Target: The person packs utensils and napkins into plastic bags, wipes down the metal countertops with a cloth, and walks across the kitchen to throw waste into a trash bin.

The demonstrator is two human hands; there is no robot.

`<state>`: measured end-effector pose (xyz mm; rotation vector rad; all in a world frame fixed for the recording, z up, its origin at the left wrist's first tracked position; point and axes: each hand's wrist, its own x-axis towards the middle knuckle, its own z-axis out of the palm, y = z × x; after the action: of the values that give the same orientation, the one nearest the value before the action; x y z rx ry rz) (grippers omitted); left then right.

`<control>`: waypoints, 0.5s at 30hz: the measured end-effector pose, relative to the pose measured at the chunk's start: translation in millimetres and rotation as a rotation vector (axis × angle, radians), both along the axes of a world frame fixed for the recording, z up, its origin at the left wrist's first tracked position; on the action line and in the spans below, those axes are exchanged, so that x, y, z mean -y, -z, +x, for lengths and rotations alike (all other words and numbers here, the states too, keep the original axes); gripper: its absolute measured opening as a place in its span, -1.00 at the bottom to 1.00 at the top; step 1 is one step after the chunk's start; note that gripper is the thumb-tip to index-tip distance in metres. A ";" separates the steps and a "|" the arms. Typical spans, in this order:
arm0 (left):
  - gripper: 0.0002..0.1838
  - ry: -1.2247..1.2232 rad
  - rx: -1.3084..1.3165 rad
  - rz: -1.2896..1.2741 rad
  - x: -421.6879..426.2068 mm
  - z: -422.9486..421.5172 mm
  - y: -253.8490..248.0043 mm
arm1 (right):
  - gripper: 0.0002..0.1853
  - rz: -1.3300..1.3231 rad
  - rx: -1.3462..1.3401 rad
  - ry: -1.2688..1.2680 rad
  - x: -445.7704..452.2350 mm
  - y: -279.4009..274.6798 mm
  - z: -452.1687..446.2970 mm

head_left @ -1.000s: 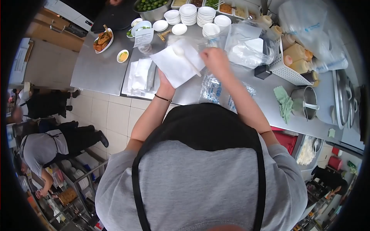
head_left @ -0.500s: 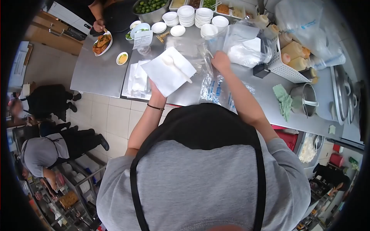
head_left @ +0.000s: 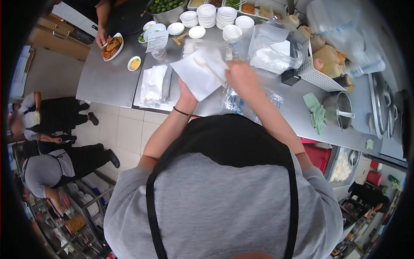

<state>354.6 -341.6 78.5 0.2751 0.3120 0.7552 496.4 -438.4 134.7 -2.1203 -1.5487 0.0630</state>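
Observation:
A white paper napkin lies over my left hand, which grips it from below at its lower edge. On the napkin rests a pale spoon, its handle slanting down to the right. My right hand is closed around a white fork whose tines stick up past the fingers, at the napkin's right edge. Clear plastic packaging with blue print lies on the steel counter below my right hand. Left of the napkin is a stack of folded white napkins.
White dishes stand stacked at the back beside a bowl of green limes. A white basket of bottles and a green cloth are at the right. A co-worker's hand touches a dish of fried food.
My right hand has come back from the plastic packaging to the napkin, now with a fork in it. The napkin has shifted right. The co-worker's hand has moved at the fried-food dish.

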 end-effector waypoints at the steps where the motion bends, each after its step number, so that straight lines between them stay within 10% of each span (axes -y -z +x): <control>1: -0.50 0.004 0.001 0.003 0.3 3.8 0.0 | -0.89 0.000 0.043 -0.035 -6.2 1.1 -8.6; 15: -0.48 0.127 0.060 -0.009 11.8 21.6 3.8 | -0.83 0.139 0.030 -0.102 -8.4 6.9 -22.6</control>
<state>376.1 -353.4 74.6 0.2603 0.2386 0.6355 473.8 -430.0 127.8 -1.9431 -1.6296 -0.0406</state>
